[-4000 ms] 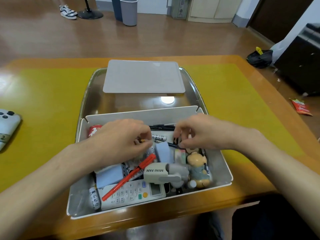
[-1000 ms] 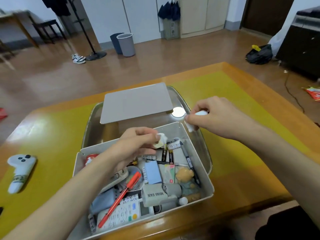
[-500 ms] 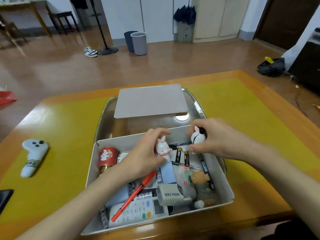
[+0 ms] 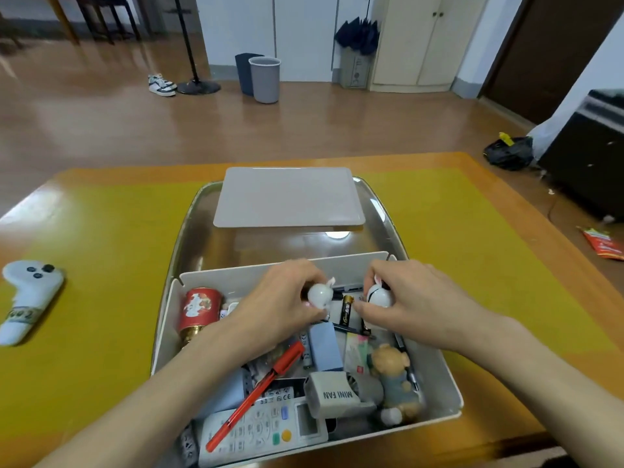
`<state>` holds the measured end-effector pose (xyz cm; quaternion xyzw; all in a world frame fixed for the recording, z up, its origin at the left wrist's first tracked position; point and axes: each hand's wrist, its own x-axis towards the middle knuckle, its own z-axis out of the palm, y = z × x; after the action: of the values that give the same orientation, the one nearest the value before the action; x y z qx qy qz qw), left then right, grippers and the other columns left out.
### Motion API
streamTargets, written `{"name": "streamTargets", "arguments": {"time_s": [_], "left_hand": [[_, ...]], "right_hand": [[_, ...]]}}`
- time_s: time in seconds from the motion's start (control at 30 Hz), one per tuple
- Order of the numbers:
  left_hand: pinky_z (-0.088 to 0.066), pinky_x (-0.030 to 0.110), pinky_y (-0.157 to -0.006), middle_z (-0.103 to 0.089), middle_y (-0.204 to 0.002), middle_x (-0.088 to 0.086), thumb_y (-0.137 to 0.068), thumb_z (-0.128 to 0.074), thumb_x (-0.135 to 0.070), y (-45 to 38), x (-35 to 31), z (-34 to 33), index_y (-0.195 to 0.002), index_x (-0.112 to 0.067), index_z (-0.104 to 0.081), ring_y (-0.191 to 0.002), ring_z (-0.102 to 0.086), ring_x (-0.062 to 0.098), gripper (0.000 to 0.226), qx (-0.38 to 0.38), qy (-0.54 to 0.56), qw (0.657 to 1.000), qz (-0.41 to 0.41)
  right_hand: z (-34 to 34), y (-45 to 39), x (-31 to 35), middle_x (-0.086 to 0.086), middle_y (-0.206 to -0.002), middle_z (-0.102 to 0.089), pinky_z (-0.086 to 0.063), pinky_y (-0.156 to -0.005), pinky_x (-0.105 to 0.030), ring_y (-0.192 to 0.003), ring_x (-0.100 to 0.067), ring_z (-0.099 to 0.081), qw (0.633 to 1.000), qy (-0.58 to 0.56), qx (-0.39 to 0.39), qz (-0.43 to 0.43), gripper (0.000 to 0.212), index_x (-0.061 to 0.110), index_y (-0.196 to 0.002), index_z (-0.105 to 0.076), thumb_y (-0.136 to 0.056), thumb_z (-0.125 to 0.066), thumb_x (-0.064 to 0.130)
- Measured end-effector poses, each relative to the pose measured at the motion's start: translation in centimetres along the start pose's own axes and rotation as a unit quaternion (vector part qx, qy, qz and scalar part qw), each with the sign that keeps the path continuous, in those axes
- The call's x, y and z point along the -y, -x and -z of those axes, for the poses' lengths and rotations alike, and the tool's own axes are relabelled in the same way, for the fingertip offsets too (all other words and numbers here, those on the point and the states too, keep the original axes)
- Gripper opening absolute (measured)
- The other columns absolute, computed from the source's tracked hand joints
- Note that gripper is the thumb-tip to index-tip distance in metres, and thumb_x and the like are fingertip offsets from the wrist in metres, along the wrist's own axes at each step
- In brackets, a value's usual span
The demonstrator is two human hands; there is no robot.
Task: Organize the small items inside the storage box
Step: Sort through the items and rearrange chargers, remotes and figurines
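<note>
The white storage box sits on a metal tray near the table's front edge, crowded with several small items. My left hand grips a small white rabbit figurine over the box's far part. My right hand grips a second white figurine with a dark stripe just to the right of it. Below them lie batteries, a blue case, a red pen, a white remote, a mini fan, a bear figurine and a red tin.
The metal tray reaches back under the box, and the box's flat lid rests on its far end. A white game controller lies at the left on the yellow mat. The table's front edge runs just below the box.
Over the last second both hands came down from above the box's far wall into the box, each with a small white figurine. The head camera tilted and shifted too.
</note>
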<state>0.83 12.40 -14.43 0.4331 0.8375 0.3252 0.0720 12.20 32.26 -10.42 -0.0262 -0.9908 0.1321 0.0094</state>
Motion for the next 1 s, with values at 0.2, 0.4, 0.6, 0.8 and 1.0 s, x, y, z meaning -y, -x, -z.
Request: {"name": "streamTargets", "arguments": {"time_s": [0.2,0.4,0.6,0.8,1.0], "left_hand": [[-0.044,0.033,-0.069,-0.05,-0.098,-0.008,-0.082,-0.066,-0.017,0.7,0.5,-0.1,-0.1,-0.026,-0.048,-0.087,-0.051,0.018,0.027,0.021,-0.094,0.995,0.013],[-0.048,0.036,-0.072,-0.051,-0.121,-0.009,-0.088,-0.066,-0.029,1.5,0.4,1.3,-0.122,-0.033,-0.044,-0.1,-0.056,0.018,0.041,0.063,-0.206,0.976,0.019],[-0.046,0.034,-0.072,-0.056,-0.113,-0.014,-0.086,-0.062,-0.05,1.1,-0.7,1.9,-0.116,-0.034,-0.049,-0.102,-0.052,0.014,0.036,0.063,-0.26,0.964,0.006],[-0.049,0.038,-0.079,-0.058,-0.109,-0.005,-0.093,-0.054,-0.042,-1.2,-4.1,-1.0,-0.114,-0.022,-0.059,-0.103,-0.054,0.017,0.029,0.046,-0.212,0.976,-0.037],[-0.045,0.038,-0.081,-0.051,-0.114,0.008,-0.089,-0.059,-0.049,-4.9,-5.6,-5.9,-0.108,-0.012,-0.058,-0.112,-0.049,0.026,0.042,0.148,-0.294,0.944,0.005]], "right_hand": [[0.5,0.5,-1.2,0.018,-0.081,-0.055,-0.038,-0.056,-0.025,-0.073,-0.003,-0.053,1.0,0.003,-0.015,0.012,0.023,0.038,-0.086,-0.047,-0.083,-0.062,0.055],[1.0,1.3,-1.4,0.022,-0.087,-0.053,-0.032,-0.055,-0.021,-0.075,0.007,-0.05,0.999,0.03,0.015,0.039,0.021,0.046,-0.095,-0.048,-0.086,-0.064,0.055],[2.7,2.0,-2.7,0.02,-0.094,-0.064,-0.053,-0.067,-0.04,-0.083,-0.005,-0.06,0.998,-0.034,-0.054,0.004,0.023,0.043,-0.1,-0.058,-0.084,-0.068,0.055],[3.6,2.6,-3.9,0.017,-0.077,-0.064,-0.052,-0.062,-0.044,-0.074,-0.007,-0.06,0.993,-0.077,-0.085,-0.031,0.02,0.043,-0.091,-0.06,-0.082,-0.071,0.057],[4.5,2.6,-4.6,0.013,-0.079,-0.065,-0.052,-0.063,-0.045,-0.074,-0.014,-0.06,0.988,-0.101,-0.112,-0.045,0.024,0.036,-0.093,-0.062,-0.081,-0.074,0.053]]}}
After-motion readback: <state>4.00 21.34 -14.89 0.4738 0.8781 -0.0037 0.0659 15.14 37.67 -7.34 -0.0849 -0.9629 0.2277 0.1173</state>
